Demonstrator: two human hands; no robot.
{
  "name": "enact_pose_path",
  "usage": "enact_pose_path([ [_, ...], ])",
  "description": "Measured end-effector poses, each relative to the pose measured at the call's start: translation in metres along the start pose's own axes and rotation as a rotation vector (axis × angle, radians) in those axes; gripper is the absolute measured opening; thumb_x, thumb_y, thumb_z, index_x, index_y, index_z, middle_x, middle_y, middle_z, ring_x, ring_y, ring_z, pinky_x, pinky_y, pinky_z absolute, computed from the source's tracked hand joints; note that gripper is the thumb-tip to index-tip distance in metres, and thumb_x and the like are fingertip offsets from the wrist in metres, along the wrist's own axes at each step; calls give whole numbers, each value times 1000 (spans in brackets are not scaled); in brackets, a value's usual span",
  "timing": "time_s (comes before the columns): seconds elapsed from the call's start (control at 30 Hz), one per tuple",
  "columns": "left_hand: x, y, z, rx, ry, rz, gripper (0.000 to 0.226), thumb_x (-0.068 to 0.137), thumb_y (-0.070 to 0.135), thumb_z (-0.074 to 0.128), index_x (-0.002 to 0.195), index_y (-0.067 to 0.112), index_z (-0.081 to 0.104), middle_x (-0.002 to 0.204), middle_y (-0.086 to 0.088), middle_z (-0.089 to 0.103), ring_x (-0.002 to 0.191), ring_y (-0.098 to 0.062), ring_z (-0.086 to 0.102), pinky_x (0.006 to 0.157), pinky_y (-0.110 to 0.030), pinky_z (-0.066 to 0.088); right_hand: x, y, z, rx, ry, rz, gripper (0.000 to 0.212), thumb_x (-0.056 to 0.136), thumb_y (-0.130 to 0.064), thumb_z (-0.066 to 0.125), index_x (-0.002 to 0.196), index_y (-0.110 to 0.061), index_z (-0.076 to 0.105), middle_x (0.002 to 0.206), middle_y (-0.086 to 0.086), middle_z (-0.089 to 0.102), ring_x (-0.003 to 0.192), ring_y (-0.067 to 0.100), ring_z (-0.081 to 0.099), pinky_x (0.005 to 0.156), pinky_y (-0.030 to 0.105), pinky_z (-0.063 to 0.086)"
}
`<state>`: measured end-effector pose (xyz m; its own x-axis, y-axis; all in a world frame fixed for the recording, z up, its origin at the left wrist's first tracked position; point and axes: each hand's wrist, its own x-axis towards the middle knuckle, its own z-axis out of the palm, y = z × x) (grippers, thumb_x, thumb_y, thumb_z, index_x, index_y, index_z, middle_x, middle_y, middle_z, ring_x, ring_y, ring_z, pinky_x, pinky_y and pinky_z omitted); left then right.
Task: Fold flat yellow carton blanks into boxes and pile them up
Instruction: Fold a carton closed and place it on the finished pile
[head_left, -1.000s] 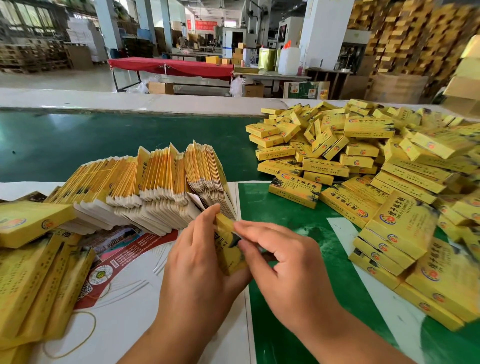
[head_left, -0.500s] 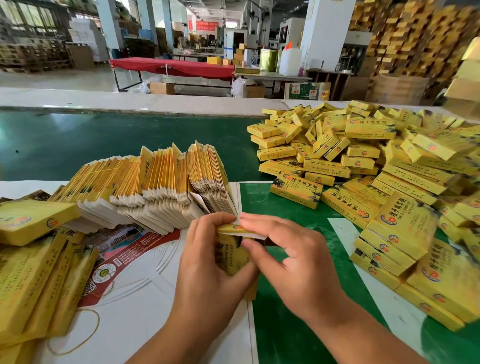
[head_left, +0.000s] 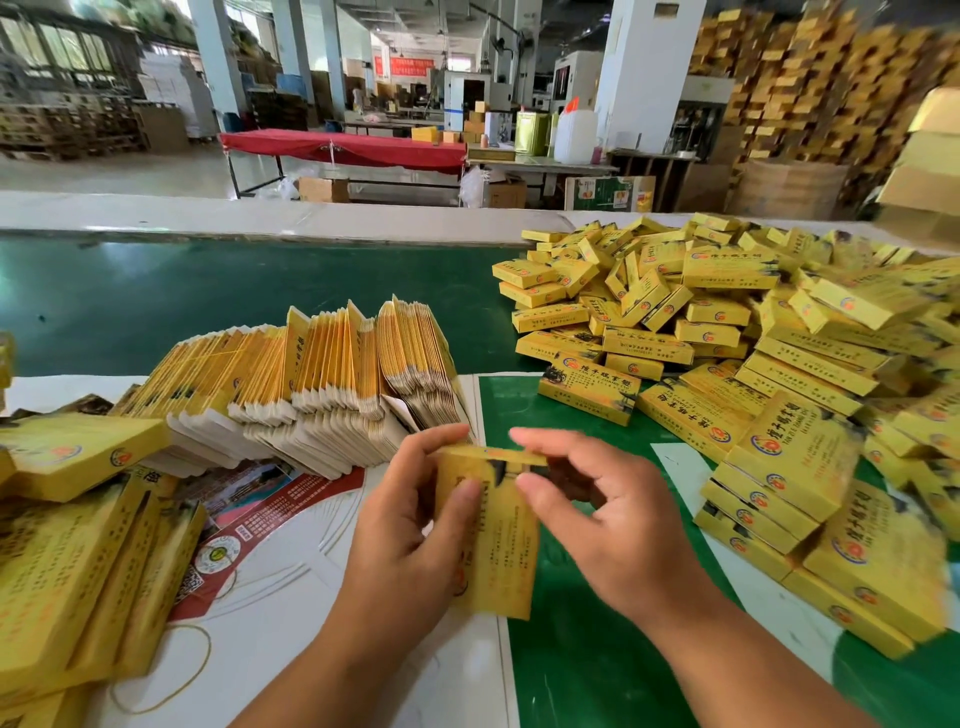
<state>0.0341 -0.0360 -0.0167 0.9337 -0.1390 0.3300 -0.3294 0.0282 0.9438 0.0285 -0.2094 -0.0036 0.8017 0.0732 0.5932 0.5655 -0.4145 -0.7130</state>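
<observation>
Carton in your hands is already popped into a slim yellow box, long side running toward you, with its far-end flap folded nearly flat over the opening. Your left hand grips it from the left, thumb on the printed top face and fingers curled behind. Your right hand has its fingertips on the flap's right end, thumb just at the box's right edge, so both hands are clamped on the same box.

Printing on that box is smeared by motion: a column of dark characters and a dark ink-style picture near the flap, nothing you can read. On the finished boxes heaped to the right of it, you can see red Chinese characters, a round red-and-blue logo and small black text, too small to make out.

Left of the box and a bit beyond, the flat blanks stand on edge in a fanned row, white flaps down. Nearer and further left, more yellow cartons lie stacked. A printed sheet with a red band and a QR code lies under them.

Below the box you've got a white sheet meeting the green tabletop, and that green strip between your forearm and the heap is the open room.
</observation>
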Motion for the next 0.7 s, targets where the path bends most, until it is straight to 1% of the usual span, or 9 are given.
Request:
enact_pose_path([
  [0.07, 0, 1, 0, -65, -73, -111, 31, 82, 32, 60, 112, 28, 61, 96, 2, 73, 88, -16, 71, 67, -30, 60, 2, -2, -4, 93, 74, 116, 29, 85, -30, 70, 113, -34, 66, 90, -9, 72, 81, 9, 70, 68, 24, 58],
  [0.13, 0, 3, 1, -88, -82, -147, 30, 78, 33, 62, 106, 23, 64, 96, 0, 75, 88, -20, 73, 65, -35, 62, 6, -3, -9, 182, 120, 247, 32, 85, -34, 72, 115, -28, 63, 88, -3, 73, 80, 12, 71, 65, 25, 57],
  [0.2, 2, 3, 1, -161, -43, -153, 29, 78, 30, 64, 103, 16, 64, 96, -5, 76, 86, -24, 73, 62, -33, 61, 9, -6, -13, 191, 75, 367, 37, 81, -40, 70, 115, -27, 61, 86, -1, 75, 79, 12, 72, 63, 24, 55],
  [0.33, 4, 1, -2, -230, -31, -146, 28, 77, 30, 65, 100, 14, 65, 94, -10, 75, 84, -26, 74, 62, -29, 60, 0, -16, -15, 77, -64, 368, 11, 88, -30, 72, 98, -30, 69, 85, -7, 77, 73, 10, 71, 55, 18, 51],
  [0.43, 2, 0, 1, -173, -83, -118, 27, 78, 44, 60, 96, 25, 67, 87, -9, 74, 76, -21, 72, 57, -25, 56, -20, -28, -31, 110, -1, 403, 14, 84, -36, 74, 97, -33, 72, 83, -1, 77, 70, 12, 71, 52, 21, 51],
  [0.53, 2, -3, 2, -117, -75, -75, 38, 75, 51, 56, 98, 24, 67, 79, -10, 69, 66, -23, 66, 51, -26, 51, -39, -45, -75, 229, 191, 436, 47, 59, -59, 82, 96, -31, 76, 85, 8, 77, 74, 20, 73, 57, 29, 58],
  [0.57, 2, -4, 2, -103, -76, -62, 40, 74, 50, 56, 98, 19, 67, 76, -11, 68, 63, -25, 64, 49, -26, 51, -45, -48, -94, 275, 296, 454, 47, 56, -58, 85, 92, -29, 78, 86, 10, 77, 76, 22, 75, 59, 31, 60],
  [0.63, 1, -6, 4, -70, -106, -53, 38, 74, 47, 57, 94, 17, 69, 74, -13, 67, 62, -27, 63, 47, -27, 50, -59, -47, -136, 331, 490, 498, 20, 68, -38, 78, 82, -23, 80, 86, 11, 77, 77, 23, 76, 58, 32, 60],
  [0.7, 0, -7, 6, -42, -155, -43, 33, 73, 45, 58, 90, 19, 70, 74, -14, 67, 60, -26, 63, 46, -27, 48, -72, -36, -172, 313, 662, 555, 13, 72, -22, 68, 75, -20, 80, 84, 10, 78, 76, 22, 76, 55, 36, 60],
])
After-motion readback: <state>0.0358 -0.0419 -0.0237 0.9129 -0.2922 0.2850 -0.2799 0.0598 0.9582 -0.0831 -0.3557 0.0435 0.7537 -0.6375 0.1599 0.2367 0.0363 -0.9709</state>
